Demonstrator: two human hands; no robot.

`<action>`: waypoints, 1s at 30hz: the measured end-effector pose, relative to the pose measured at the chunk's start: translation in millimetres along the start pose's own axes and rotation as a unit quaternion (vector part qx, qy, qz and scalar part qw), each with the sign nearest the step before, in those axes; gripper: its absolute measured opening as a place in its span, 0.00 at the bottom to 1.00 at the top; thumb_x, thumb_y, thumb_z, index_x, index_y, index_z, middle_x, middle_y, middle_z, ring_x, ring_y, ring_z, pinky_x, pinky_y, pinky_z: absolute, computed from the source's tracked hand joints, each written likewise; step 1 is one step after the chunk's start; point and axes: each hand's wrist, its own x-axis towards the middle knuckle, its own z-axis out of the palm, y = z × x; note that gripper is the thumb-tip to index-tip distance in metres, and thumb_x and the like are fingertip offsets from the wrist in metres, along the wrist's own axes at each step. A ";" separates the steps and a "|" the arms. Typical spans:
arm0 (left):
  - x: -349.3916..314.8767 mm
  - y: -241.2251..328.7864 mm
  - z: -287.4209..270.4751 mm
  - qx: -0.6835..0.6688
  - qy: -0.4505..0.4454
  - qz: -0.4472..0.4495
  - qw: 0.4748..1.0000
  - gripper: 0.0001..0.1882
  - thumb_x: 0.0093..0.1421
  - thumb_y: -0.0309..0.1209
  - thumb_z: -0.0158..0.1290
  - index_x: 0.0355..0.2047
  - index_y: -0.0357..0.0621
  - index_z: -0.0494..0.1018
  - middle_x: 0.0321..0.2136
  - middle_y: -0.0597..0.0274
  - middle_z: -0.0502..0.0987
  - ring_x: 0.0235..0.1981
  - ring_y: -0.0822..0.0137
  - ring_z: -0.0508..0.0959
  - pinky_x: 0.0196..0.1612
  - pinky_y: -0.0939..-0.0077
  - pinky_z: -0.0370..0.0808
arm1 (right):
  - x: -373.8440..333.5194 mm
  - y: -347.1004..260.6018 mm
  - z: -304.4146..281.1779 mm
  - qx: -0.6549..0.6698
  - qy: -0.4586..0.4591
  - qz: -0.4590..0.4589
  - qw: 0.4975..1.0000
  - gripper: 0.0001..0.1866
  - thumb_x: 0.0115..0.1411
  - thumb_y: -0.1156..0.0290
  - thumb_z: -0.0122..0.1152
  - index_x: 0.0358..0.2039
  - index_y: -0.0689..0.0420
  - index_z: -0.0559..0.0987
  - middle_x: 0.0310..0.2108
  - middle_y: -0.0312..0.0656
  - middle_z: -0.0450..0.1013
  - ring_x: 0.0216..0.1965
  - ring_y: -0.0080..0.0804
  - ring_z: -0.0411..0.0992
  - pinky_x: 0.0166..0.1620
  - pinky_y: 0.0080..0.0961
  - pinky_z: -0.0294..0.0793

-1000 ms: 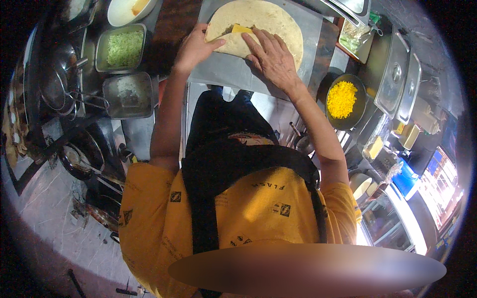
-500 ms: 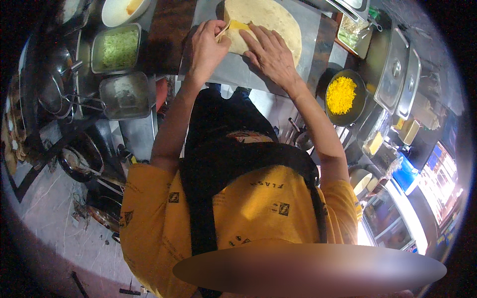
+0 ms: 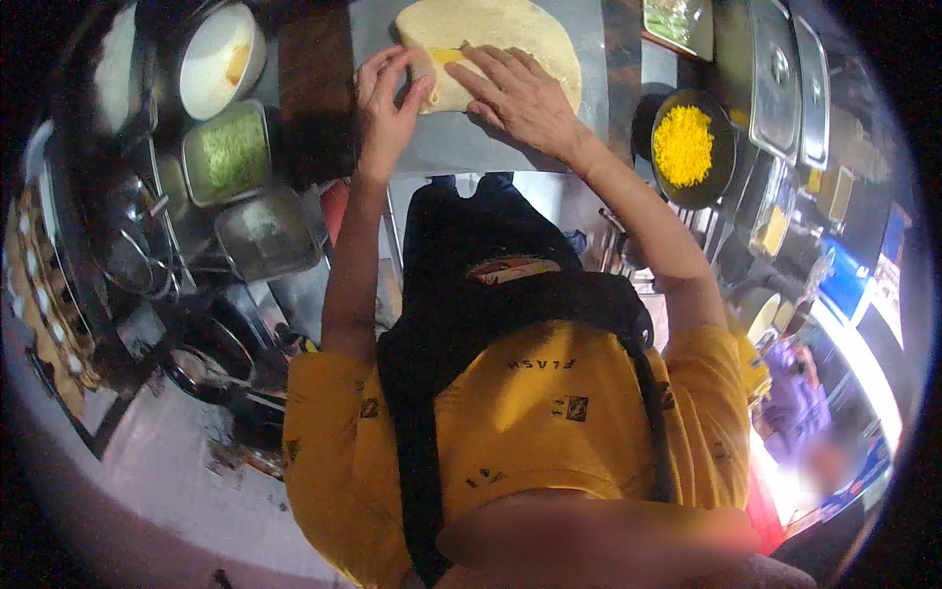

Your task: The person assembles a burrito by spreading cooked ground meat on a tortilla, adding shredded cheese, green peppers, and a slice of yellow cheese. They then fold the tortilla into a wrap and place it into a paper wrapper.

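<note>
A large, pale round flatbread (image 3: 535,31) lies on a grey sheet (image 3: 589,93) at the top of the view. Its left side is folded inward as a flap (image 3: 423,71) beside a strip of yellow filling (image 3: 446,56). At this fold my left hand (image 3: 386,108) has its fingers bent and its thumb apart, with the tips touching the flap's outer edge. My right hand (image 3: 520,98) rests palm down on the flatbread with fingers spread, just right of the filling. What lies under that palm is hidden.
A dark pan of yellow shreds (image 3: 683,145) stands at the right, beside lidded steel trays (image 3: 775,83). Along the left are a white bowl (image 3: 196,83), a tub of shredded greens (image 3: 228,157) and a steel container (image 3: 257,236). Someone in purple (image 3: 793,388) appears at lower right.
The left edge that my left hand pinched upright now lies folded over, and that hand's fingers have loosened. My right hand stays flat on the flatbread. The view has shifted, and a person appears.
</note>
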 end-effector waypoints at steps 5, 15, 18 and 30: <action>-2.4 5.3 5.4 0.009 -0.068 0.002 0.998 0.22 0.60 0.30 0.53 0.54 0.43 0.68 0.60 0.53 0.65 0.60 0.52 0.66 0.59 0.63 0.66 | 2.1 -1.8 -5.8 0.030 0.021 -0.004 0.999 0.27 0.58 0.61 0.55 0.59 0.46 0.66 0.56 0.46 0.64 0.56 0.44 0.65 0.55 0.41 0.66; -1.0 15.1 -1.1 0.014 -0.181 0.032 0.983 0.34 0.60 0.30 0.49 0.64 0.35 0.51 0.65 0.42 0.50 0.67 0.45 0.50 0.65 0.59 0.56 | 0.0 -0.6 0.5 -0.005 0.036 -0.008 0.999 0.26 0.59 0.59 0.53 0.59 0.46 0.65 0.56 0.46 0.64 0.56 0.43 0.64 0.56 0.41 0.65; -1.9 14.9 -1.0 0.028 -0.193 0.019 0.981 0.33 0.61 0.29 0.48 0.64 0.35 0.51 0.65 0.43 0.51 0.67 0.46 0.50 0.66 0.59 0.55 | 0.7 -0.1 -1.3 0.002 0.033 -0.010 0.999 0.26 0.59 0.59 0.52 0.59 0.46 0.65 0.56 0.46 0.64 0.56 0.42 0.64 0.56 0.41 0.65; 5.8 3.6 -3.8 -0.016 -0.187 0.127 0.974 0.23 0.66 0.31 0.40 0.59 0.33 0.62 0.60 0.44 0.62 0.64 0.48 0.58 0.65 0.58 0.56 | 0.1 -1.0 -0.4 0.000 0.041 -0.012 0.999 0.26 0.61 0.59 0.51 0.60 0.46 0.64 0.55 0.47 0.64 0.56 0.44 0.64 0.57 0.41 0.64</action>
